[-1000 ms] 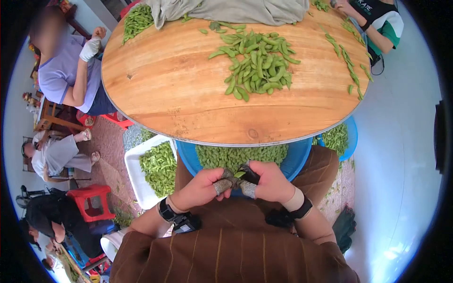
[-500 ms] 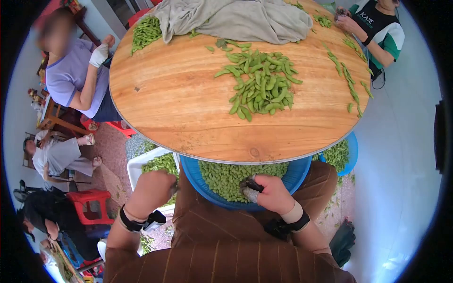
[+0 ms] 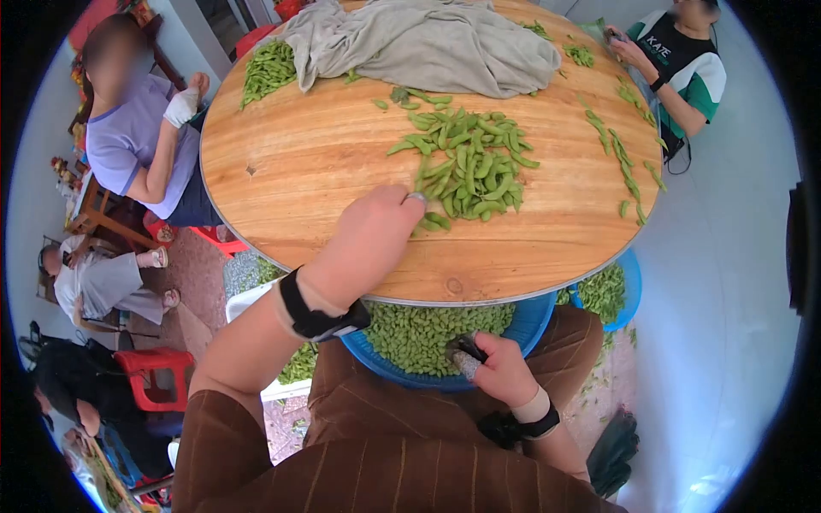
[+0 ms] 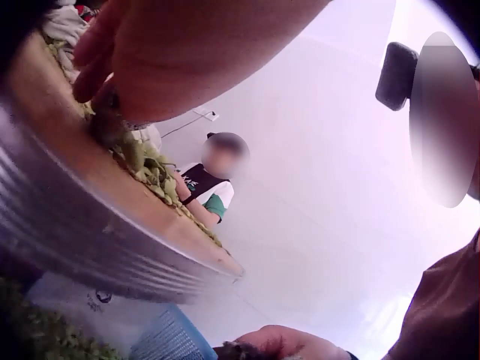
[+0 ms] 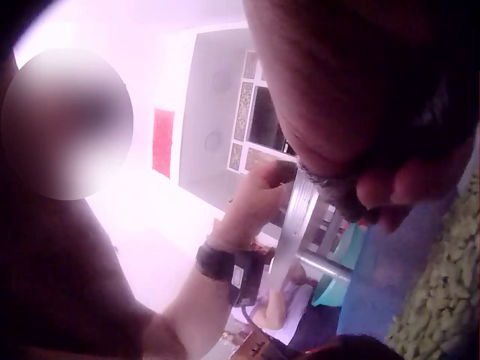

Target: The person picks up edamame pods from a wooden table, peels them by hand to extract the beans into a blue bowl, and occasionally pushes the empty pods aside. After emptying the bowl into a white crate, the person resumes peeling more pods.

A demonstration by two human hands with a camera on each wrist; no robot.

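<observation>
In the head view my left hand (image 3: 373, 236) reaches over the table edge to the near left side of a pile of green soybean pods (image 3: 472, 162). Its fingertips are right at the pods, and a wrapped tip shows beside them. The left wrist view has the fingers bent down, apart from the thumb, with pods (image 4: 154, 171) just beyond. My right hand (image 3: 505, 371) hovers over a blue basin (image 3: 534, 329) of shelled green beans (image 3: 410, 338). Dark and grey wrapping covers its thumb and finger ends, the fingers loosely bent, with nothing visible between them.
The round wooden table (image 3: 299, 179) overhangs the basin. A grey cloth (image 3: 428, 43) lies at its far side, near another pod heap (image 3: 269, 70). A white tray (image 3: 286, 391) stands left of my legs, a blue basket (image 3: 631, 286) right. Two people sit around the table.
My hands were together at a pod over the basin, then parted. The left hand swung left past the white tray, then up onto the table by the pile. The right stayed over the basin.
</observation>
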